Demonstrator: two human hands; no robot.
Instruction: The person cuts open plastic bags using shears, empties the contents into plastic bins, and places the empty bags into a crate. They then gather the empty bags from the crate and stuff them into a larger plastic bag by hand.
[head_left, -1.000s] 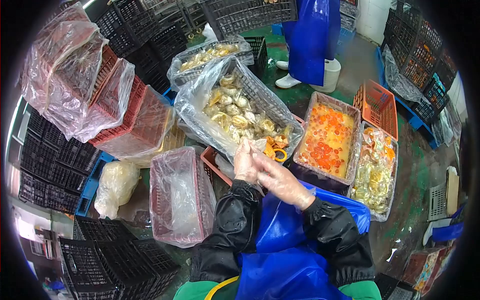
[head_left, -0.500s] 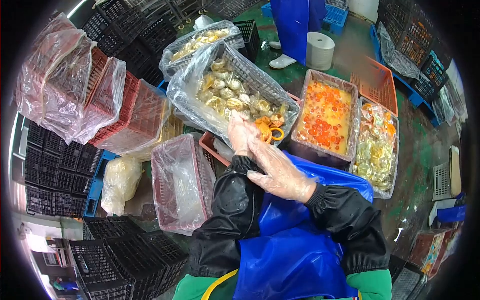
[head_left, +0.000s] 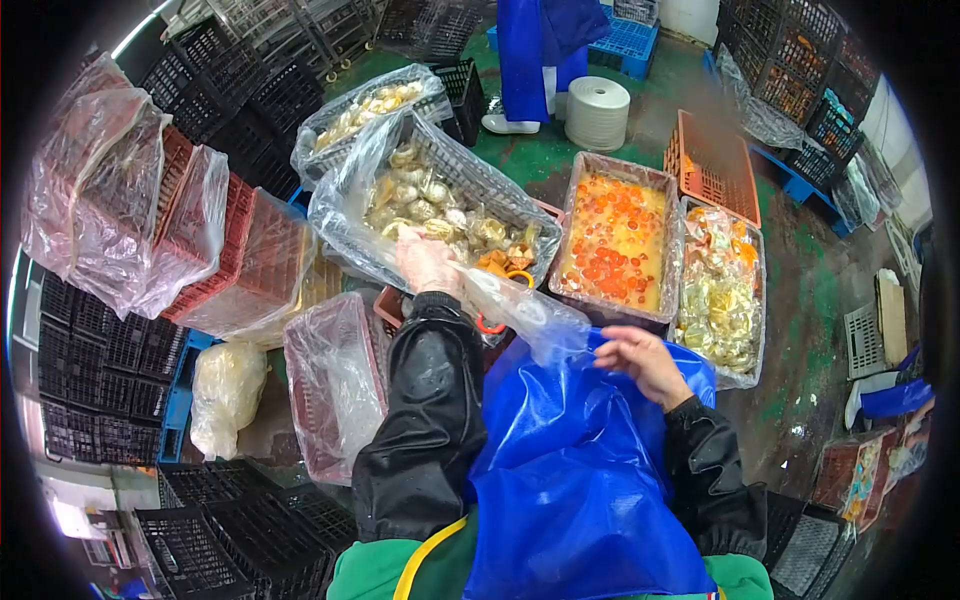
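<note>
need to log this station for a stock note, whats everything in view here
grey lined crates of pale pieces: two, upper centre
tray of orange pieces: one, orange-yellow, right of them
crate of yellow pieces: one, plastic-lined, far right
orange crate: one, behind that
red lined crates: several, stacked at left, one beside the left arm
black crates: many, left and rear
white roll: one, on the green floor
white bag: one, lower left
co-worker's blue apron: one, top
own blue apron: one, bottom centre
clear plastic film: one, stretched between the hands
left hand: clear-gloved, at the near grey crate
right hand: bare, fingers pinching the film
</note>
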